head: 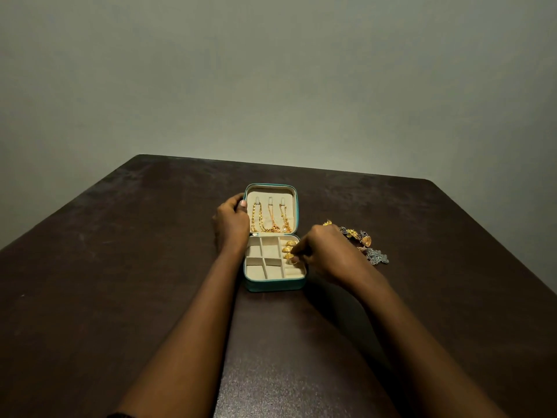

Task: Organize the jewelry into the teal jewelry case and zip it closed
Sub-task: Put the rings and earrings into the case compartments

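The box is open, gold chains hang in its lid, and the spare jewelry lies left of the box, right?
Nearly. The head view shows the spare jewelry right of the box, not left. The rest is true.

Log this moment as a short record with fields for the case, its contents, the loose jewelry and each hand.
case: teal jewelry case, open, on the dark table
lid: tilted back, three gold chains hang inside
tray: gold rings in the right column; other compartments show only lining
loose jewelry: gold and silver pieces on the table, right of the case
left hand: grips the lid's left edge
right hand: pinches a gold ring over the right column
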Demonstrator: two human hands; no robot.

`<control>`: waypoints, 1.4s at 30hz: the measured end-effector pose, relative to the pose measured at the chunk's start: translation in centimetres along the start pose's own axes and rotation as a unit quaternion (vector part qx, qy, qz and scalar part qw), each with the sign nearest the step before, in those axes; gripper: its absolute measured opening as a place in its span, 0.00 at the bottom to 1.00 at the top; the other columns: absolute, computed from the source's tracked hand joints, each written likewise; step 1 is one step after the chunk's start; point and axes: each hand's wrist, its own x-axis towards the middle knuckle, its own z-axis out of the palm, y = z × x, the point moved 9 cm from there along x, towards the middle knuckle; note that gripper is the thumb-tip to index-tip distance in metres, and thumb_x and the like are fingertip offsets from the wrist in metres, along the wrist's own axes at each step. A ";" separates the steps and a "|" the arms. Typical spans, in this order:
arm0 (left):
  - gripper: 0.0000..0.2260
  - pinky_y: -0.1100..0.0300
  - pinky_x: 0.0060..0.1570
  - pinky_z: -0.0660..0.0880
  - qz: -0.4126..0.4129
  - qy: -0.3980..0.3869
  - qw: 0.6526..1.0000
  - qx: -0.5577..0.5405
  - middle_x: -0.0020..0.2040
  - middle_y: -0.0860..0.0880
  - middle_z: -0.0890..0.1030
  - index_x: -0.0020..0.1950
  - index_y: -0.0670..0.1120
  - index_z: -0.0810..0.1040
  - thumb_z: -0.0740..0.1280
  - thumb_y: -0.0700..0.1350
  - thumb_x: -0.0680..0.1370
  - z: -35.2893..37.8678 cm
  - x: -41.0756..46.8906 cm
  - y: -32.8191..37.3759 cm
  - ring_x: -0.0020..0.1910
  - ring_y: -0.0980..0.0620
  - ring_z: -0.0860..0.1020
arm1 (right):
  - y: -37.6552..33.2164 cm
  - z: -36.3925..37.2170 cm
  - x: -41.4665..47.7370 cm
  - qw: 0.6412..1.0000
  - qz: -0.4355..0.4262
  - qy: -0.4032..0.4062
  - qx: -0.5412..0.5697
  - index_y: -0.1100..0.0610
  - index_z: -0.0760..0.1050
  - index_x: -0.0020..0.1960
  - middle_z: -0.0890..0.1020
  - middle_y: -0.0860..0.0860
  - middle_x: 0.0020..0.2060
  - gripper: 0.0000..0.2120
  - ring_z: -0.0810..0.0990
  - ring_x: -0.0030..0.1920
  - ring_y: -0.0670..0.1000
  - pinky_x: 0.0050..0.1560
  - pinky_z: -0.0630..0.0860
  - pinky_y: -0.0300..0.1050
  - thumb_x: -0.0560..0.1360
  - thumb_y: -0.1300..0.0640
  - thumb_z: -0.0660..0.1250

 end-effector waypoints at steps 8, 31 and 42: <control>0.13 0.49 0.55 0.77 0.000 0.000 1.000 -0.004 0.57 0.45 0.81 0.63 0.47 0.78 0.60 0.43 0.80 -0.1 0.0 0.0 0.55 0.47 0.79 | 0.1 -0.6 -0.2 0.999 0.004 0.047 -0.003 0.56 0.81 0.56 0.84 0.53 0.52 0.11 0.80 0.51 0.48 0.54 0.78 0.47 0.74 0.62 0.67; 0.14 0.60 0.49 0.73 0.013 0.004 1.000 0.008 0.59 0.46 0.81 0.64 0.46 0.77 0.59 0.42 0.81 -0.3 -0.2 0.3 0.58 0.49 0.78 | 2.3 -0.7 -0.3 0.986 0.101 0.104 0.083 0.57 0.81 0.55 0.83 0.54 0.52 0.11 0.79 0.52 0.49 0.50 0.73 0.42 0.74 0.57 0.68; 0.14 0.60 0.47 0.71 0.012 0.009 1.000 0.020 0.58 0.46 0.81 0.64 0.47 0.77 0.59 0.43 0.81 -0.5 -0.4 0.4 0.56 0.49 0.78 | 2.9 0.4 0.0 0.980 0.137 0.086 0.112 0.57 0.82 0.52 0.83 0.53 0.51 0.11 0.78 0.53 0.48 0.52 0.72 0.41 0.70 0.59 0.72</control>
